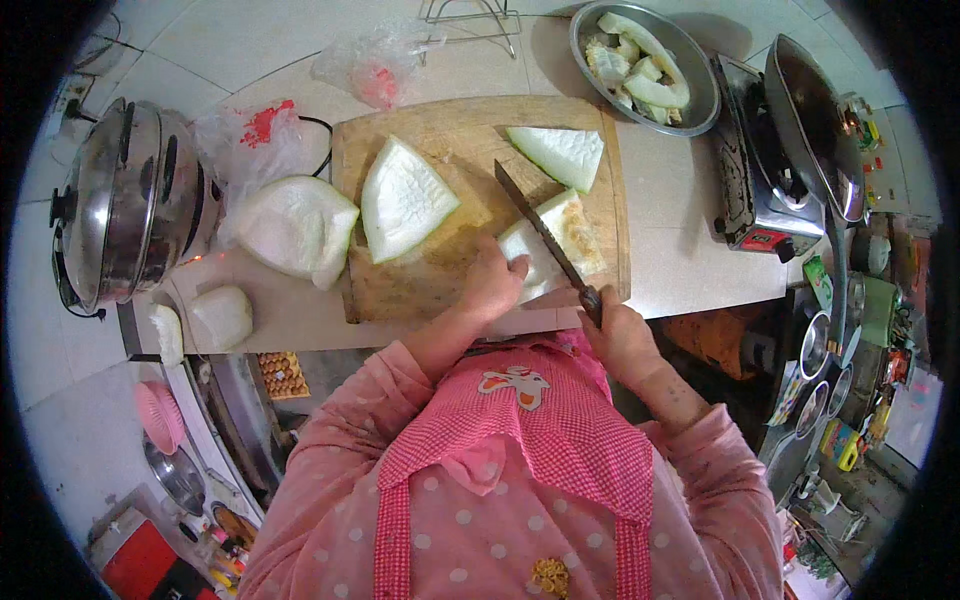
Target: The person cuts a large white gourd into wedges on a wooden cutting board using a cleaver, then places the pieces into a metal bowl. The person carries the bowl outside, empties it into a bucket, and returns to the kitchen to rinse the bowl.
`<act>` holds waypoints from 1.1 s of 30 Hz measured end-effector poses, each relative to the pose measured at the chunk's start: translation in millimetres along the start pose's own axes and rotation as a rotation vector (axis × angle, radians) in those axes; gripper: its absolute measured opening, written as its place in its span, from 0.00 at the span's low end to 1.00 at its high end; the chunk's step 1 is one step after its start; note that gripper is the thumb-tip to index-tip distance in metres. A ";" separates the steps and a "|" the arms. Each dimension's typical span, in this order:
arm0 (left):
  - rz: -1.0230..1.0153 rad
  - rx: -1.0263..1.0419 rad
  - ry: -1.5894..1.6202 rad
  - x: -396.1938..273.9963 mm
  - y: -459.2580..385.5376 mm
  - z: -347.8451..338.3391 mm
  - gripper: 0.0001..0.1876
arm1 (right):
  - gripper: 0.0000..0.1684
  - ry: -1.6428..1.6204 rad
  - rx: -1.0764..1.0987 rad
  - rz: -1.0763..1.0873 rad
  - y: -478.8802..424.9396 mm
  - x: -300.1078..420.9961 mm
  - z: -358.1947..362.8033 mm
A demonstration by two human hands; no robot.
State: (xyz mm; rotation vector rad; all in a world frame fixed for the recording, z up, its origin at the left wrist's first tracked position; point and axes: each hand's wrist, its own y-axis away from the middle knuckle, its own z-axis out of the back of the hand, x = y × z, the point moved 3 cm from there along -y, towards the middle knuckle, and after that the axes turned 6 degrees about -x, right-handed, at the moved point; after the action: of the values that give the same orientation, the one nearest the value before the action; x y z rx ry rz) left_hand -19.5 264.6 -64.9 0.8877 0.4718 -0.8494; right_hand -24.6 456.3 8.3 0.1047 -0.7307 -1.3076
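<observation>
My right hand [624, 339] grips the dark handle of a long kitchen knife [541, 229]. Its blade lies across a pale melon piece [583, 225] with a rough, brownish seed side, probably winter melon. My left hand [491, 281] steadies that piece at its left edge, fingers against the white flesh. Both are over a wooden cutting board [420, 292]. A white wedge with green rind [405, 202] rests on the board's left part, and a smaller green-edged wedge [562, 154] near its far right corner. Whether the blade has entered the flesh is hard to tell.
Large melon pieces [292, 225] and smaller ones [223, 316] lie left of the board. A steel bowl [701, 112] of melon scraps stands at the back right, beside a gas stove [772, 217] with a wok [814, 127]. A steel pot [112, 217] and plastic bags [255, 150] are left.
</observation>
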 end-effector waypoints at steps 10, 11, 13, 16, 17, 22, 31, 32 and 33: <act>-0.030 0.220 0.691 23.4 28.8 14.3 0.28 | 0.14 -0.407 -0.273 0.235 39.8 -21.1 7.5; -0.052 0.248 0.796 14.6 33.0 23.1 0.27 | 0.13 -0.482 -0.317 0.251 50.7 -30.5 12.7; -0.121 0.266 0.952 5.3 35.1 36.0 0.29 | 0.16 -0.649 -0.345 0.099 64.5 -57.5 16.0; -0.164 0.247 0.858 0.9 39.3 51.3 0.29 | 0.15 -0.641 -0.433 -0.011 76.0 -86.2 22.2; -0.181 0.248 0.778 0.9 38.0 57.3 0.29 | 0.15 -0.667 -0.442 -0.044 77.9 -95.1 21.7; -0.335 0.257 0.026 0.9 25.4 65.2 0.29 | 0.13 -0.594 -0.489 -0.095 93.4 -122.2 24.0; -0.578 0.090 -0.327 -93.1 -3.6 -11.6 0.28 | 0.14 -0.715 -0.582 -0.130 94.3 -160.1 7.7; -0.410 0.237 -0.224 -85.9 -24.4 -23.4 0.28 | 0.14 -0.711 -0.507 -0.209 97.2 -158.8 12.0; -0.476 0.292 -0.090 -91.4 -30.7 -26.8 0.27 | 0.14 -0.698 -0.519 -0.207 98.1 -163.6 10.7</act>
State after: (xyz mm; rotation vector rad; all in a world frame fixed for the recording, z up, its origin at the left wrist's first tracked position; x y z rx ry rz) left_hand -99.0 316.6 -33.3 1.0154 0.4959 -1.4154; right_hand 39.7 635.5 -8.1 -0.7445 -0.9492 -1.7126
